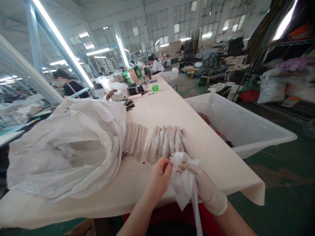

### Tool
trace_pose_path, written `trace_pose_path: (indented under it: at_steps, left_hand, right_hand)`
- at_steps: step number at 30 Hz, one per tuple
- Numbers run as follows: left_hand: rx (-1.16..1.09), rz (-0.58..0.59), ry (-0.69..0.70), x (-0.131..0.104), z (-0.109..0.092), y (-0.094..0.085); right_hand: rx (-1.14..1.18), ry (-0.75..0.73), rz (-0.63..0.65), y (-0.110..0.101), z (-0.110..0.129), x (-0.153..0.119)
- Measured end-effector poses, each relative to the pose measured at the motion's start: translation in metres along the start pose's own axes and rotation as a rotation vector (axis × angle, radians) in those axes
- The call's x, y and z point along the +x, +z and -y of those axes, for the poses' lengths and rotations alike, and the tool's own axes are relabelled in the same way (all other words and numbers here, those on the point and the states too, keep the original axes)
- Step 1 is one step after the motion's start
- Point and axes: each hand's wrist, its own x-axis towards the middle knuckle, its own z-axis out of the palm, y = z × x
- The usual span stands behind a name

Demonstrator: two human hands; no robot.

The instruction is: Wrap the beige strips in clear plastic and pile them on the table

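Observation:
Near the table's front edge, my bare left hand point(162, 175) pinches one side of a thin white plastic sheet point(182, 183). My right hand point(208, 188), in a pale glove, grips its other side, and a long strip of the plastic hangs down below. Beige ends of something show at the top of the plastic, but most of it is covered. Just beyond my hands lie several beige strip bundles point(164, 142) wrapped in clear plastic, side by side. To their left sits a row of unwrapped beige strips point(135, 139).
A big white plastic sack point(73, 147) slumps on the left of the covered table point(152, 114). Against the right side stands a large white bin point(246, 127). Farther along are a small green box point(155, 88), bags and cartons. Two people sit or stand beyond.

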Motion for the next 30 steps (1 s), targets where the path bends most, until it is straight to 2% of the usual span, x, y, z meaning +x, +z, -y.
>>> trace_pose_path:
  at_steps: [2,6,9,14,18,21,25,30]
  left_hand:
    - [-0.042,-0.045,-0.037,0.002,-0.003,-0.003]
    - [-0.075,-0.025,-0.090,0.004,-0.003,-0.003]
    - [-0.050,-0.017,-0.096,0.004,0.002,0.002]
    - [-0.097,0.102,-0.038,-0.001,0.011,0.009]
    - [-0.152,0.069,-0.064,-0.002,0.016,0.006]
    - [-0.131,0.024,-0.034,-0.001,0.018,0.003]
    - [-0.164,0.089,-0.082,-0.002,0.017,0.001]
    - [-0.134,0.066,-0.097,-0.002,0.019,-0.006]
  right_hand:
    - [0.053,0.018,0.000,0.000,-0.002,0.001]
    - [0.025,0.033,-0.136,-0.002,-0.011,0.000]
    - [-0.011,-0.008,-0.117,-0.001,-0.019,-0.001]
    - [-0.084,0.026,-0.193,0.008,-0.019,0.004]
    - [-0.076,-0.019,-0.156,0.006,-0.016,0.009]
    - [-0.079,0.017,-0.125,0.003,-0.018,0.007]
    - [-0.097,-0.025,-0.245,0.003,-0.017,0.005]
    - [-0.253,-0.136,-0.139,0.006,-0.016,0.006]
